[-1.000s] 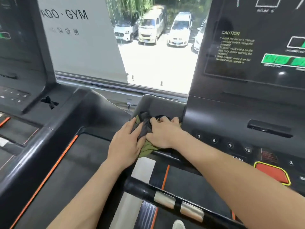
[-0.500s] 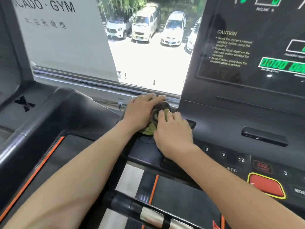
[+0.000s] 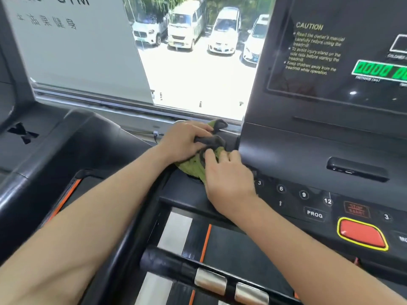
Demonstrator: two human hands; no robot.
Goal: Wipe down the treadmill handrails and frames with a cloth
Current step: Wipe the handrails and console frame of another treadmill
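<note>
A green and dark grey cloth (image 3: pixel 193 167) lies bunched on the left corner of the black treadmill console (image 3: pixel 308 155), just left of the display housing. My left hand (image 3: pixel 185 140) grips the far part of the cloth, fingers curled over a dark fold. My right hand (image 3: pixel 226 177) pinches the near part of the cloth with its fingertips, close to the number keys. A black handrail with silver sensor plates (image 3: pixel 211 280) crosses the bottom of the view, below both forearms.
The display panel (image 3: pixel 339 62) with a caution text rises at the right. A red stop button (image 3: pixel 361 234) sits at the lower right. A neighbouring treadmill's frame (image 3: pixel 44 155) runs along the left. A window (image 3: pixel 193 62) with parked cars is ahead.
Both hands and the cloth have moved away from me, up onto the console's far left corner. The cloth is more spread out between the hands than before.
</note>
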